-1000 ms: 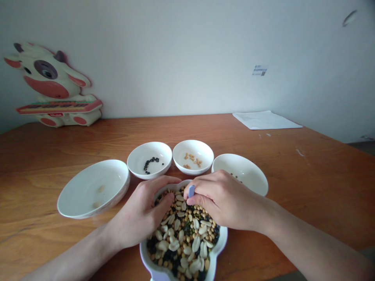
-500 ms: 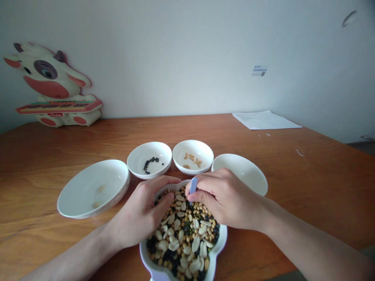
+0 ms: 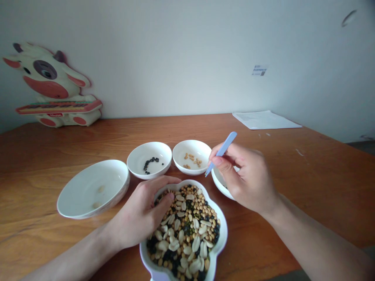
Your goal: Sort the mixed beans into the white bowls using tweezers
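Pale blue tweezers (image 3: 224, 150) are pinched in my right hand (image 3: 246, 175), slanting down to the left. Their tips are near the right bowl's left rim, above the far edge of a scalloped white container (image 3: 223, 234). Whether a bean sits in the tips I cannot make out. My right hand covers much of the right white bowl (image 3: 218, 183). The container holds mixed peanuts (image 3: 195, 244), yellow soybeans, black beans and small green beans. My left hand (image 3: 143, 208) is closed over its left rim, thumb inside against the beans and fingers outside.
Behind the container, one white bowl (image 3: 131, 156) holds several black beans, and another (image 3: 175, 158) several soybeans. Farther left, a larger bowl (image 3: 67, 195) has two pale peanut pieces. A cow toy with a keyboard (image 3: 58, 93) and white papers (image 3: 263, 120) lie by the wall.
My right hand has lifted out of the container with the tweezers and moved up and right, over the right bowl. The left hand stays on the rim.
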Tool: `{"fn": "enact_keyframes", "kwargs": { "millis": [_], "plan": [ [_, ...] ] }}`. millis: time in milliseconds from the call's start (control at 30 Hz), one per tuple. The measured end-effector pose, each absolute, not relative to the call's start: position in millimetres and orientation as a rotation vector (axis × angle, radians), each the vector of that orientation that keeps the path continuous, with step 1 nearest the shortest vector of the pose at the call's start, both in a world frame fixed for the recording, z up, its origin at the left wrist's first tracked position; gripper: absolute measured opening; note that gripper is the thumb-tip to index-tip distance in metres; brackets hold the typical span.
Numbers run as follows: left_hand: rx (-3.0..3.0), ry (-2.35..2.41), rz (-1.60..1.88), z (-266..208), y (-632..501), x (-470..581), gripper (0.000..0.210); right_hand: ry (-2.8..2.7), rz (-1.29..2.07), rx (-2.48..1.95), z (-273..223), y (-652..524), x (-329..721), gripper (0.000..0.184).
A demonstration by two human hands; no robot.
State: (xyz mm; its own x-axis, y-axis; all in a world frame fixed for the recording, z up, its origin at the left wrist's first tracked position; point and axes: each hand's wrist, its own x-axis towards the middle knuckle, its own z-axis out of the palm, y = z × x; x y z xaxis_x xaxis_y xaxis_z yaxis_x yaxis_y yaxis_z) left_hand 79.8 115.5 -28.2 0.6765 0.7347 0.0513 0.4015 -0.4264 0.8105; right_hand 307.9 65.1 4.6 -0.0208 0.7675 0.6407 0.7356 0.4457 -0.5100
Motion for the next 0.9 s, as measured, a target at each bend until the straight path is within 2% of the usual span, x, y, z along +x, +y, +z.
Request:
{"fn": "enact_keyframes", "kwargs": {
  "millis": [367,900],
  "plan": [
    [2.068,0.884,0.505,-29.0,114.7,78.2,0.028,-1.660,-0.171,-1.645,5.4,70.2,315.2,0.012],
    [2.085,0.881,0.507,-29.2,116.0,79.0,0.028,-1.649,-0.194,-1.869,3.6,73.4,314.4,0.011]
  ]
}}
